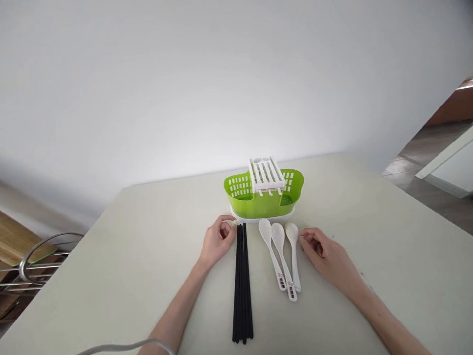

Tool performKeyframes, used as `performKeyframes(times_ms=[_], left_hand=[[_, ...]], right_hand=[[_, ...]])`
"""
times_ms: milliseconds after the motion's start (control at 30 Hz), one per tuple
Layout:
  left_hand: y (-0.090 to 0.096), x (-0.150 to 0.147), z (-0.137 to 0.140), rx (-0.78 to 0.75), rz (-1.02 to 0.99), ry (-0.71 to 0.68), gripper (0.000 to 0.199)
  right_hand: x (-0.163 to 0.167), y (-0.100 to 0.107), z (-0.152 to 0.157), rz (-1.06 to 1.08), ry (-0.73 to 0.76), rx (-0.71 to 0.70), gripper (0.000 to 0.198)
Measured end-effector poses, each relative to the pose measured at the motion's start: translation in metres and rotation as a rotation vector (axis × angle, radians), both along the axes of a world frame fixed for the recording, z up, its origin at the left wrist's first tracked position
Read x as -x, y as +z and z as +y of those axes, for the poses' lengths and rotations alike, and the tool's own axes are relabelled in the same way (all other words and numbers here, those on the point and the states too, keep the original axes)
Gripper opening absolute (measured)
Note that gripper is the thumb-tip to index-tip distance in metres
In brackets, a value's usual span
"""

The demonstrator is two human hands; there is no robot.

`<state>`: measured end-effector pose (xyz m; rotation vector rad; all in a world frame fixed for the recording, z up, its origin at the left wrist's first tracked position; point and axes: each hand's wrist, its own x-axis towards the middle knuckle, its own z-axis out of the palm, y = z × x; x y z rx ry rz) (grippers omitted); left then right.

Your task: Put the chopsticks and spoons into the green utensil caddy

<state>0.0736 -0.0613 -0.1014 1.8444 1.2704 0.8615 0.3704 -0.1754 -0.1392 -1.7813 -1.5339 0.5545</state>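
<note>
A green basket (258, 207) with a white slotted holder (266, 175) across its top stands on a white base tray (264, 220). My left hand (219, 240) rests at the tray's left front, index finger reaching to its rim, the other fingers loosely curled and holding nothing. A bundle of black chopsticks (242, 286) lies just right of this hand, pointing toward me. Three white spoons (279, 256) lie fanned, bowls toward the basket, handles overlapping near me. Beside the rightmost spoon's bowl is my right hand (323, 251), fingers loosely bent with a gap to the thumb, nothing in it.
The pale table (155, 256) ends at a white wall (207, 88) behind the basket. A metal rack (40, 268) with wooden boards stands beyond the left edge. A grey cable (121, 346) crosses the bottom left. Floor and a white furniture piece (451, 162) show at right.
</note>
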Motion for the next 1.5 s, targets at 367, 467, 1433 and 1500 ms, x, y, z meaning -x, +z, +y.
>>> performKeyframes(times_ms=[367,467,1433,1500], left_hand=[[-0.006,0.007,-0.002,-0.037,0.159,-0.172,0.042],[-0.005,0.006,-0.004,-0.052,0.192,-0.172,0.041],[0.001,0.004,-0.01,-0.159,0.333,-0.208,0.051],[0.001,0.004,-0.011,-0.175,0.353,-0.216,0.051]], right_hand=[[-0.001,-0.002,-0.001,0.018,-0.002,0.028,0.027],[0.0,-0.001,-0.001,0.018,-0.003,0.034,0.027],[-0.002,0.0,-0.001,0.016,0.001,0.043,0.028],[-0.002,0.0,-0.001,0.016,0.002,0.039,0.028]])
